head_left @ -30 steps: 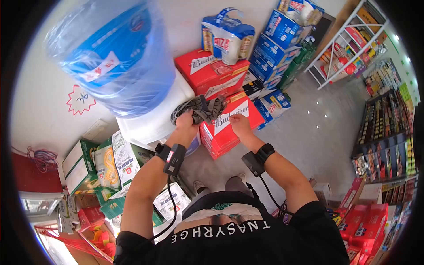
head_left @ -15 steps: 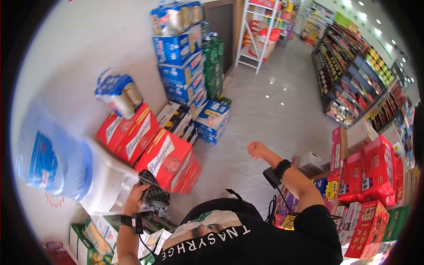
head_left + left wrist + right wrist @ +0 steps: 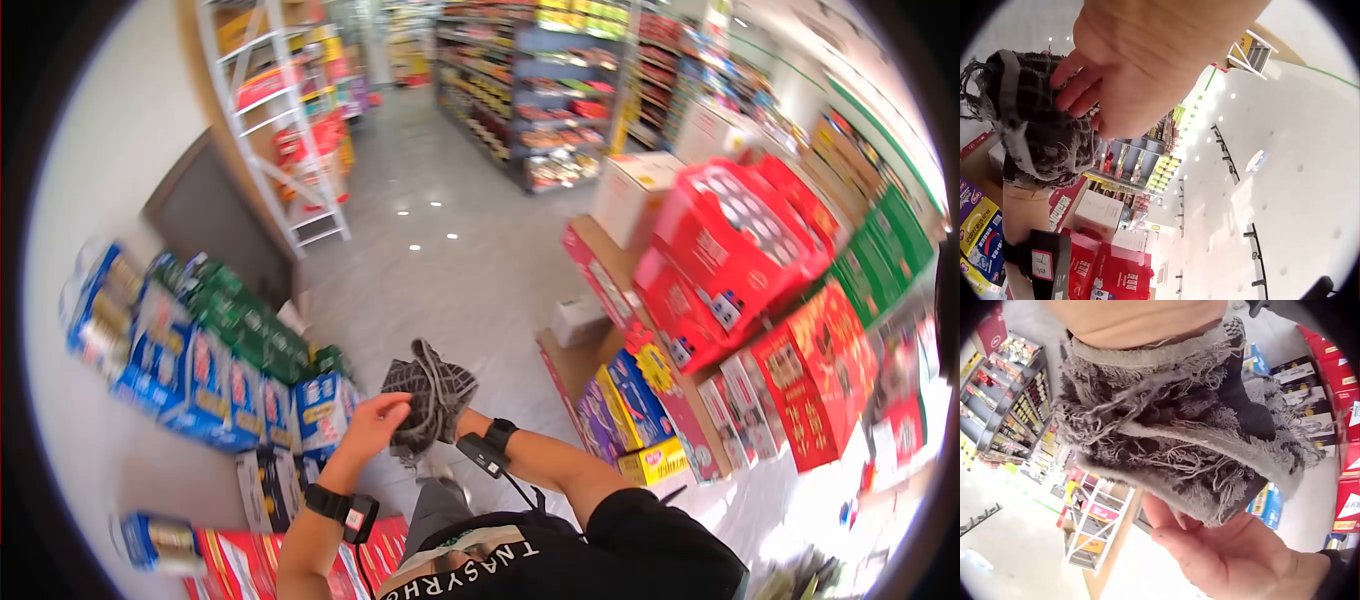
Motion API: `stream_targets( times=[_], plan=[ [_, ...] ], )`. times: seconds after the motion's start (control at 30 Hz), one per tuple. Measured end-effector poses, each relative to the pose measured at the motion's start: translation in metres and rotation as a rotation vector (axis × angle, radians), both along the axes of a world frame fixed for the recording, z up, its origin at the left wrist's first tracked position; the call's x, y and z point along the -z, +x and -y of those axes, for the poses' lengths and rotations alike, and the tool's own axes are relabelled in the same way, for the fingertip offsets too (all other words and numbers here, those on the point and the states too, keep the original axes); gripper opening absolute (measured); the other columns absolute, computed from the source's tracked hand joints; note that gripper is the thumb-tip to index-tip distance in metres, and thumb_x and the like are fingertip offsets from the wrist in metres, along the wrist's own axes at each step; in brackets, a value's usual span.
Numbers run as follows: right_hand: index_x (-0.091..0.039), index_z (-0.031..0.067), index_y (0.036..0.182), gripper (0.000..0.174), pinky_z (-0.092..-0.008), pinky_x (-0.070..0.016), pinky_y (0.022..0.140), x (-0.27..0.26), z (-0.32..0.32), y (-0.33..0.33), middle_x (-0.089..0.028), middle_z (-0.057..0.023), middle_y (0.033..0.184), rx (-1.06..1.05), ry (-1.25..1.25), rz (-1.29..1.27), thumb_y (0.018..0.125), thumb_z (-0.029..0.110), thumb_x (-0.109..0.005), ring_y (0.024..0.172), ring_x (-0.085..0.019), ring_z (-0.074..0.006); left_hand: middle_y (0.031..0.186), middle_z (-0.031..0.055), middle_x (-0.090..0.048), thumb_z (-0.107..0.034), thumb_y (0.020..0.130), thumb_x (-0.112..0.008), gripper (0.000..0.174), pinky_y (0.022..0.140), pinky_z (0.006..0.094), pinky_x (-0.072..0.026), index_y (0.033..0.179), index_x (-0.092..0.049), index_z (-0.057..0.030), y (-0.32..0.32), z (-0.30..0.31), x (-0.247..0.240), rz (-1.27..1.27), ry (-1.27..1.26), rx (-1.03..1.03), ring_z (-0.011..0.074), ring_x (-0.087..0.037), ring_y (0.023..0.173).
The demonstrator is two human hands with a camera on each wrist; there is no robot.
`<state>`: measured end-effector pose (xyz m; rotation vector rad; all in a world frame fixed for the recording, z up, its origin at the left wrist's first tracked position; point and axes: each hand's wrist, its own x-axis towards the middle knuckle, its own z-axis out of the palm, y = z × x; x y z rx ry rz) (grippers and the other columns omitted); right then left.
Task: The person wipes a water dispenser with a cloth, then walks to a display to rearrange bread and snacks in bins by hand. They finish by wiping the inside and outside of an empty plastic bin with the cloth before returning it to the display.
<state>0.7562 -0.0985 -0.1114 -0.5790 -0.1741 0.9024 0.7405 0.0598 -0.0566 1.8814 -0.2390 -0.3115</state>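
A dark grey checked cloth (image 3: 430, 395) with frayed, looped threads hangs in front of the body. The left hand (image 3: 378, 422) grips its near left edge; in the left wrist view the left hand's fingers (image 3: 1082, 87) curl against the fabric (image 3: 1035, 119). From the right, the right forearm runs up to the cloth, which covers the right hand; only its wrist end (image 3: 1141, 322) shows at the top of the right wrist view. Whether those covered fingers lie inside or behind the fabric (image 3: 1179, 431) cannot be told.
Blue drink cartons (image 3: 215, 385) and green bottle packs (image 3: 240, 320) stand at left, near a white ladder rack (image 3: 275, 120). Red packs (image 3: 735, 245) and boxed goods stand at right. Grey floor (image 3: 400, 270) runs toward shelves (image 3: 560, 100).
The view has swung right, away from the water bottle and red boxes. The left hand has brought the cloth to the right hand, which was bare and apart before and is now covered.
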Motion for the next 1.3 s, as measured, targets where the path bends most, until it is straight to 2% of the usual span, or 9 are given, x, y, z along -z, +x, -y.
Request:
stream_targets(
  times=[0.13, 0.43, 0.57, 0.7, 0.83, 0.93, 1.03, 1.13, 1.3],
  plan=[
    [-0.044, 0.0081, 0.122, 0.051, -0.0334, -0.0390, 0.089, 0.003, 0.020, 0.070, -0.049, -0.0094, 0.118, 0.233, -0.049, -0.205, 0.084, 0.042, -0.047, 0.102, -0.048, -0.0190, 0.084, 0.0057, -0.063, -0.014, 0.084, -0.054, 0.021, 0.057, 0.0216, -0.0449, 0.102, -0.059, -0.0040, 0.081, 0.013, 0.019, -0.018, -0.125, -0.116, 0.0101, -0.060, 0.067],
    [-0.040, 0.0094, 0.125, 0.055, -0.0352, -0.0353, 0.094, -0.009, 0.018, 0.253, -0.043, -0.0098, 0.124, 0.451, -0.078, -0.290, 0.084, 0.047, -0.044, 0.109, -0.043, -0.0211, 0.075, 0.0053, -0.056, -0.011, 0.081, -0.054, 0.016, 0.060, 0.0262, -0.0439, 0.095, -0.053, -0.0024, 0.271, 0.044, 0.030, 0.159, -0.071, -0.101, 0.0118, -0.052, 0.066],
    [-0.039, 0.0100, 0.126, 0.057, -0.0361, -0.0337, 0.095, -0.017, 0.019, 0.325, -0.041, -0.0100, 0.127, 0.468, -0.112, -0.289, 0.084, 0.049, -0.042, 0.112, -0.041, -0.0220, 0.102, 0.0150, -0.052, -0.018, 0.082, -0.055, 0.030, 0.085, 0.0342, -0.0406, 0.107, -0.051, -0.0026, 0.339, 0.049, 0.028, 0.648, 0.069, -0.182, 0.0249, -0.050, 0.095],
    [-0.037, 0.0106, 0.127, 0.059, -0.0369, -0.0320, 0.097, -0.025, 0.041, 0.382, -0.038, -0.0101, 0.129, 0.490, -0.148, -0.239, 0.084, 0.051, -0.041, 0.115, -0.039, -0.0230, 0.126, 0.0212, -0.038, -0.031, 0.084, -0.050, 0.050, 0.097, 0.0432, -0.0288, 0.124, -0.039, -0.0019, 0.389, 0.070, 0.027, 0.706, 0.167, 0.002, 0.0355, -0.036, 0.118],
    [-0.035, 0.0112, 0.129, 0.061, -0.0377, -0.0304, 0.099, -0.024, 0.053, 0.433, -0.036, -0.0103, 0.132, 0.476, -0.359, 0.335, 0.084, 0.053, -0.039, 0.118, -0.037, -0.0239, 0.138, 0.0217, -0.020, -0.040, 0.086, -0.041, 0.068, 0.104, 0.0476, -0.0139, 0.134, -0.019, 0.0023, 0.433, 0.074, 0.031, 0.694, 0.386, 0.169, 0.0347, -0.017, 0.130],
    [-0.042, 0.0112, 0.124, 0.063, -0.0382, -0.0333, 0.097, -0.035, 0.045, 0.494, -0.044, -0.0098, 0.125, 0.275, -0.203, -0.369, 0.083, 0.060, -0.037, 0.115, -0.042, -0.0243, 0.134, 0.0249, -0.027, -0.036, 0.088, -0.037, 0.060, 0.103, 0.0492, -0.0128, 0.127, -0.028, 0.0081, 0.488, 0.077, 0.045, 0.582, 0.483, 0.185, 0.0362, -0.020, 0.128],
    [-0.048, 0.0112, 0.117, 0.056, -0.0380, -0.0379, 0.092, 0.012, 0.041, 0.576, -0.051, -0.0089, 0.117, 0.254, -0.289, -0.177, 0.084, 0.056, -0.040, 0.108, -0.047, -0.0237, 0.123, 0.0254, -0.041, -0.030, 0.088, -0.037, 0.048, 0.102, 0.0506, -0.0145, 0.113, -0.044, 0.0096, 0.556, 0.079, 0.058, 0.562, 0.610, 0.118, 0.0351, -0.024, 0.126],
    [-0.056, 0.0109, 0.099, 0.038, -0.0389, -0.0451, 0.082, 0.039, 0.047, 0.665, -0.059, -0.0089, 0.099, 0.103, -0.113, -0.448, 0.087, 0.045, -0.044, 0.089, -0.056, -0.0238, 0.123, 0.0210, -0.043, -0.023, 0.085, -0.042, 0.038, 0.101, 0.0492, -0.0181, 0.110, -0.050, 0.0052, 0.616, 0.082, 0.055, 0.501, 0.563, 0.069, 0.0342, -0.029, 0.123],
    [-0.060, 0.0087, 0.087, 0.033, -0.0453, -0.0495, 0.074, 0.027, 0.110, 0.781, -0.064, -0.0112, 0.088, 0.475, -0.111, -0.487, 0.085, 0.040, -0.050, 0.077, -0.061, -0.0285, 0.114, 0.0144, -0.053, -0.012, 0.076, -0.061, 0.030, 0.093, 0.0371, -0.0364, 0.105, -0.058, -0.0061, 0.706, 0.091, 0.019, 0.578, 0.188, 0.075, 0.0302, -0.047, 0.109]
  ],
)
